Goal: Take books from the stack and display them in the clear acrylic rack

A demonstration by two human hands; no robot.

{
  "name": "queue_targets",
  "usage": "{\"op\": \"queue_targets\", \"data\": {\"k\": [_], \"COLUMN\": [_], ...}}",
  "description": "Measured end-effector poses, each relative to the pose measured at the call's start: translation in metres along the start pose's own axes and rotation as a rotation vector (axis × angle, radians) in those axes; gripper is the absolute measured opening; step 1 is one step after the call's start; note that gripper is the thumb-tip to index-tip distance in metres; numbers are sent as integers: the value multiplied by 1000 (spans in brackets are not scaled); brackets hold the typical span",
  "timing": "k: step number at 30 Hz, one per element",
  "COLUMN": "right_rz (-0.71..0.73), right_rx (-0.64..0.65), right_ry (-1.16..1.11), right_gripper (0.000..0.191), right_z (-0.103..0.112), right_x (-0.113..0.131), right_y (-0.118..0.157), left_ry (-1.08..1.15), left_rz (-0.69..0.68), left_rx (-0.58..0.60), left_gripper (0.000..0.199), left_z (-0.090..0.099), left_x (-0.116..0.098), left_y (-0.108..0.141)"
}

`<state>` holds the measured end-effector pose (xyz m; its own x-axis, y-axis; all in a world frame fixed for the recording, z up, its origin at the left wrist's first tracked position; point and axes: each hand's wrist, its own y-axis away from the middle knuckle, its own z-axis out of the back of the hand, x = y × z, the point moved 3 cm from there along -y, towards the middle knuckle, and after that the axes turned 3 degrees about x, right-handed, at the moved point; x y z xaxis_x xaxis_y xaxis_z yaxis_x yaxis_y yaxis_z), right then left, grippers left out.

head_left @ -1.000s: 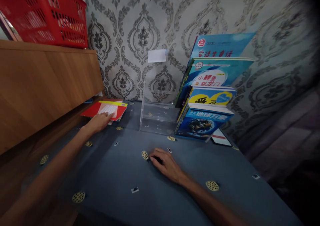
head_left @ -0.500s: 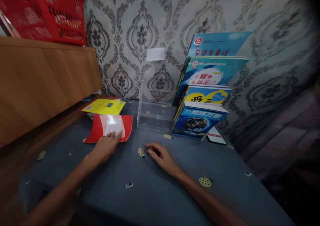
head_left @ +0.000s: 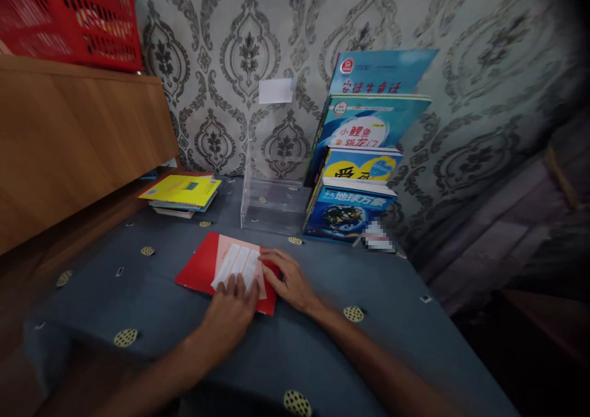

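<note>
A red book [head_left: 199,266] with a pale printed panel lies at a slant on the dark tablecloth in front of me. The fingers of my left hand [head_left: 233,312] rest outstretched on its near part, over the white text block. At the book's right side, my right hand [head_left: 295,285] touches the upper right edge with its fingers spread from the thumb. Neither hand is wrapped around the book. Part of the cover is hidden under my fingers.
A stack of books [head_left: 182,190], yellow on top, lies at the left. Behind stands a clear acrylic rack [head_left: 271,217], with several blue books [head_left: 345,214] upright in its right side. A wooden cabinet [head_left: 87,140] bears a red basket [head_left: 92,24].
The red book has slid toward me and to the right, away from the yellow-topped stack, with my left hand on it. My right hand now touches its edge. The view has shifted slightly.
</note>
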<state>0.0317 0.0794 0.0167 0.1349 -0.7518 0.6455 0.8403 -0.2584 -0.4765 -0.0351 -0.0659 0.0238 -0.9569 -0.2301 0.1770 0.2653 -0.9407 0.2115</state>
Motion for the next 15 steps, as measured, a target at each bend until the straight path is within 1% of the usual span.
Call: {"op": "queue_targets", "data": {"k": [3,5,7,8,10,12,13,14,15], "right_rz": [48,55,39,30,21,17,14,10,5], "right_rx": [113,182,210,206,173,131,118,109,103], "right_ry": [42,59,65,64,61,70,75,82,91], "right_gripper": [23,25,27,27,27,26,26,26,25], "right_z": [3,4,2,1,-2,-5,-6,-7,-9], "right_x": [9,11,8,5,-3,-9,-11,-12,-11], "right_y": [1,3,6,8,12,16,17,18,18], "left_ry": [14,22,44,70,147,239,269,288,279], "left_rz": [-97,-166,-235,-265,-306,-307,-285,-199,-143], "left_rx": [-116,-183,-200,-193,-144,-63,-23,-34,-43], "left_gripper": [50,45,45,47,46,33,31,32,34], "left_z": [0,0,3,6,16,27,33,40,46], "left_x": [-42,-64,-76,-76,-66,-42,-27,-9,10], "left_y": [-2,-3,-2,-2,-2,-7,-12,-18,-26]}}
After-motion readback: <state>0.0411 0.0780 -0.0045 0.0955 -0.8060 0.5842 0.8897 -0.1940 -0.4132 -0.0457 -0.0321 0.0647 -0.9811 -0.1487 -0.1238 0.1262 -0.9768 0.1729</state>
